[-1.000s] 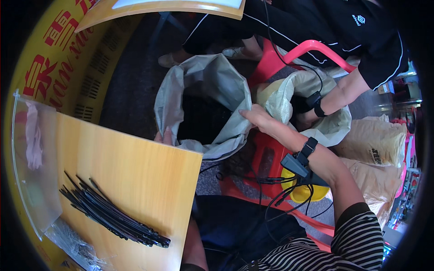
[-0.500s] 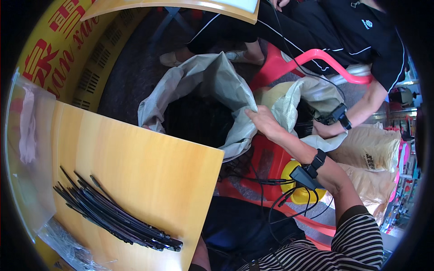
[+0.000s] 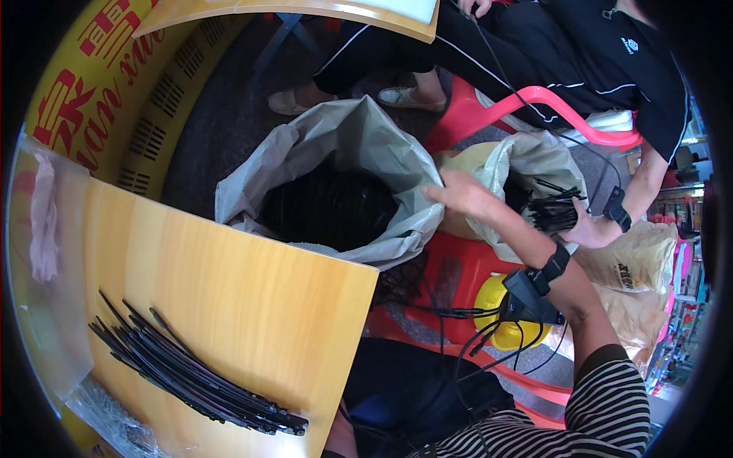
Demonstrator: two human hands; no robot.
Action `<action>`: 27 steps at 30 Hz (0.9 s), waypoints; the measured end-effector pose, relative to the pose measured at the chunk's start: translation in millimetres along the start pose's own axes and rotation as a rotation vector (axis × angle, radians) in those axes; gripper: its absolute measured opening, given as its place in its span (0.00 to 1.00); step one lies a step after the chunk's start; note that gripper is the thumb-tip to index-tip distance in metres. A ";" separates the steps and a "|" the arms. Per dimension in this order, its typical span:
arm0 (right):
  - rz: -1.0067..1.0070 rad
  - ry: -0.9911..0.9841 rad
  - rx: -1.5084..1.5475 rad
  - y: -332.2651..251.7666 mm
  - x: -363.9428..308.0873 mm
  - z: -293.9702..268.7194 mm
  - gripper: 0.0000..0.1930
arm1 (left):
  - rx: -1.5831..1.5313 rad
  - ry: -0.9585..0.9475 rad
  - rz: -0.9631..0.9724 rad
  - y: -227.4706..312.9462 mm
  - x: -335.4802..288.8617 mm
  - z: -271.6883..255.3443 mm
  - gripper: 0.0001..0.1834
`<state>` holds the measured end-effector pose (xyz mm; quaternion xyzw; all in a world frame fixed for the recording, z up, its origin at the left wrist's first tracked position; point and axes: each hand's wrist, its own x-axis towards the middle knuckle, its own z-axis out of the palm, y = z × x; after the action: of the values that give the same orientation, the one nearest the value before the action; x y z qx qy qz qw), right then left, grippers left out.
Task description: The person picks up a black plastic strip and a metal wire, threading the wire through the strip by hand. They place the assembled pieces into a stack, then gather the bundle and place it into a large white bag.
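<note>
Right hand (image 3: 458, 195) on rim of large sack (image 3: 385, 145), left hand out of sight

Wooden table (image 3: 252, 298) fills the area down-left of the right hand; its edge hides the sack's near side. The large sack is directly left of the right hand, mouth open, dark contents (image 3: 336, 206) inside. Red plastic stool (image 3: 458, 263) sits below the hand. Smaller sack (image 3: 561, 156) is just right of it, where a co-worker's hand (image 3: 589, 229) holds a bunch of dark strips (image 3: 553, 214). Loose black strips (image 3: 195, 374) lie on the table, well down-left. Yellow object (image 3: 489, 294) and cables (image 3: 447, 311) are below the hand, near the wrist device (image 3: 531, 296).

Right hand looks narrow, fingers closed over the rim, slightly blurred. Left hand: cannot tell, likely behind the table.

Risks, as judged: the soft rim could fold inward if the fingers slip; the sack could snag on the table edge if pulled left; cables could catch on the stool if the arm swings; the two arms could bump, working this close.
</note>
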<state>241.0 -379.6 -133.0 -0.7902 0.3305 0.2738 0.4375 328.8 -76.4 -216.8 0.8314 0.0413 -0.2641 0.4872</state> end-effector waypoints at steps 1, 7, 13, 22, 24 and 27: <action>-0.187 0.281 -0.234 -7.0 3.2 1.0 0.24 | 0.002 0.003 0.001 0.2 0.8 -2.0 0.24; -0.825 0.479 -0.606 -104.6 49.7 22.2 0.35 | -0.001 0.025 -0.008 -1.2 5.9 -17.6 0.24; -0.907 0.325 -0.849 -168.5 121.2 72.7 0.26 | -0.010 0.045 -0.020 -3.4 11.5 -33.0 0.25; -0.813 0.314 -1.042 -172.1 125.0 57.4 0.09 | -0.049 0.068 -0.031 -7.7 7.4 -51.2 0.26; -0.863 0.480 -0.929 -164.0 121.6 43.7 0.09 | -0.056 0.067 -0.024 -4.9 7.8 -52.5 0.26; -0.779 0.693 -0.727 -167.6 106.0 22.0 0.08 | -0.059 0.061 -0.026 -4.9 4.2 -52.4 0.26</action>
<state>432.5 -323.6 -134.2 -0.9933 0.0272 -0.0822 0.0764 351.7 -31.0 -202.5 0.8236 0.0749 -0.2435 0.5067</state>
